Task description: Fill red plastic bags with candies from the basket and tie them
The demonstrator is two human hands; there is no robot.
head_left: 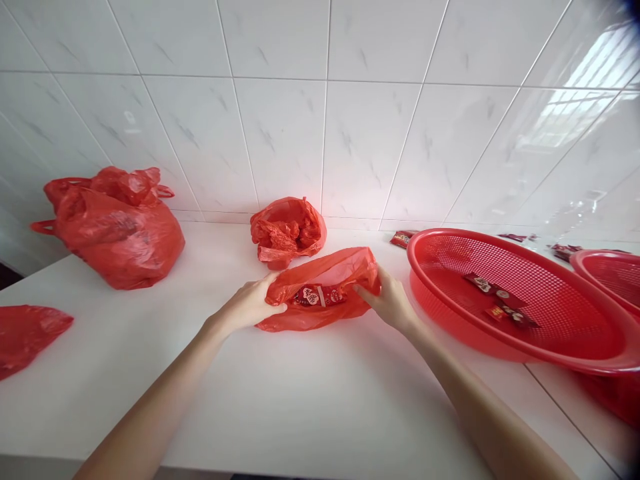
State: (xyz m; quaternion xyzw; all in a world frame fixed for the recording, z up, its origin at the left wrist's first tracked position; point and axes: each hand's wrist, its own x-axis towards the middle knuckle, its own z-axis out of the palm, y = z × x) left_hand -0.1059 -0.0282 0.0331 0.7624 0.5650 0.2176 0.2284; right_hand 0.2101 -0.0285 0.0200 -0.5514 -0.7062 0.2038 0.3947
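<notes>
A thin red plastic bag [320,320] lies on the white table in front of me, its mouth spread toward me. Inside it show dark red snack packets [320,296] with white print. My left hand [257,300] grips the bag's left edge, thumb inside the mouth and fingers behind the plastic. On the opposite edge, my right hand [387,299] holds the bag the same way, with its thumb over the rim. The fingers of both hands are partly hidden by the plastic.
Behind the bag sits a crumpled red bag [289,230] near the tiled wall [280,133]. A full, tied red bag [120,233] stands at left, above another red bag [30,337]. To the right, a red basket [465,333] holds several packets [500,300]; a second basket [610,267] is beyond.
</notes>
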